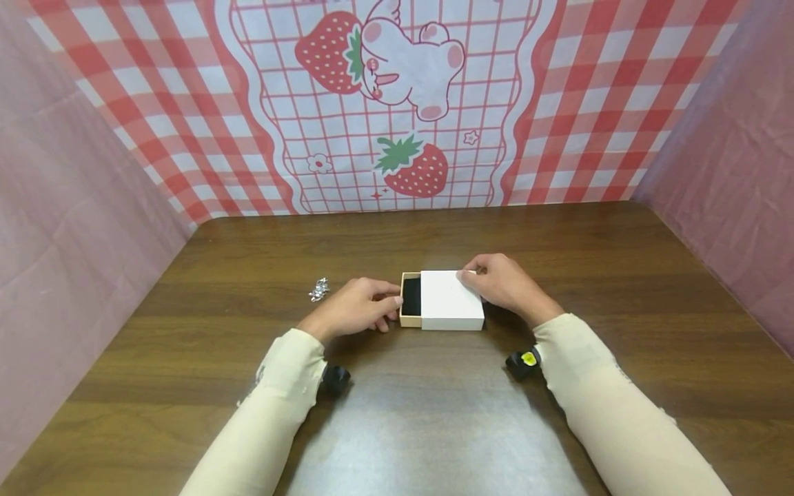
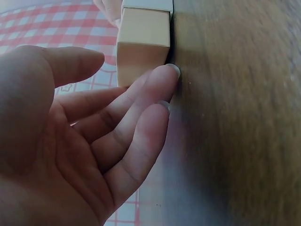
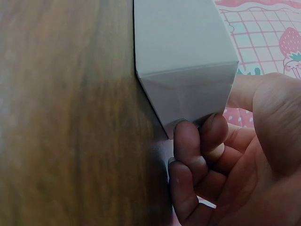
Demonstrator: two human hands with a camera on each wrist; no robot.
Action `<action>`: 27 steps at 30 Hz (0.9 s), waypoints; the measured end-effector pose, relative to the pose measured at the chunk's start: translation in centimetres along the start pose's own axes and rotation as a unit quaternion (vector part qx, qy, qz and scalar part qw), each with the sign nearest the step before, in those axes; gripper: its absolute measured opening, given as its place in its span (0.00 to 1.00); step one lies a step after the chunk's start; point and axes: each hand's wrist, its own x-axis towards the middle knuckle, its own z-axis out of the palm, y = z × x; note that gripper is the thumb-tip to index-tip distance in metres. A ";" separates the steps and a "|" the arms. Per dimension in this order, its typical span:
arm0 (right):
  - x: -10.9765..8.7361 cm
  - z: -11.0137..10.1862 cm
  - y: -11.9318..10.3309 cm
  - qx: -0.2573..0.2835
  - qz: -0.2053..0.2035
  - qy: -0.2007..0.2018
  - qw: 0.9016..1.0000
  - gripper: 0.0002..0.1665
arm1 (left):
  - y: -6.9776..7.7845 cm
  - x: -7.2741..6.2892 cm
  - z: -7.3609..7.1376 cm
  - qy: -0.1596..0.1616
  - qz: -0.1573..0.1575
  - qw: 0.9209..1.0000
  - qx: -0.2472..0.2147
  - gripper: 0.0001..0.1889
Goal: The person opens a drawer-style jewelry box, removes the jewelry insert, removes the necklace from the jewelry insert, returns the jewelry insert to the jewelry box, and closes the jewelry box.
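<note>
A white cardboard sleeve (image 1: 451, 300) lies on the table with a tan drawer (image 1: 411, 321) sticking out of its left end. Black lining (image 1: 412, 296) shows inside the drawer. My right hand (image 1: 502, 281) grips the sleeve's right end, thumb on top and the other fingers bent against the end face (image 3: 188, 99). At the drawer's left end is my left hand (image 1: 362, 303), fingers loosely bent, thumb raised off the box in the left wrist view. Whether its fingertips touch the drawer's end (image 2: 141, 61) I cannot tell.
A small heap of shiny silver pieces (image 1: 319, 289), too small to make out, lies left of the left hand on the brown wooden table (image 1: 397, 241). A strawberry-print checked cloth (image 1: 397, 103) hangs behind. Pink curtains (image 1: 80, 172) flank both sides.
</note>
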 end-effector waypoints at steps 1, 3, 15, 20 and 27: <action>0.0 0.0 0.0 0.000 0.000 0.000 1.000 0.24 | 0.0 0.0 0.0 0.000 0.001 1.000 0.002 0.21; 0.0 0.0 0.0 -0.001 0.002 0.001 1.000 0.24 | 0.0 0.0 0.1 -0.002 0.001 1.000 0.006 0.21; 0.2 0.0 0.1 -0.007 -0.014 0.008 1.000 0.24 | 0.3 -0.1 0.4 -0.016 0.015 0.998 0.053 0.21; 0.2 0.1 0.2 -0.009 -0.019 0.014 1.000 0.24 | 0.4 0.0 0.6 -0.027 0.017 0.997 0.068 0.22; 0.3 0.1 0.1 -0.012 -0.019 0.016 1.000 0.25 | 0.4 0.0 0.7 -0.028 0.018 0.997 0.073 0.22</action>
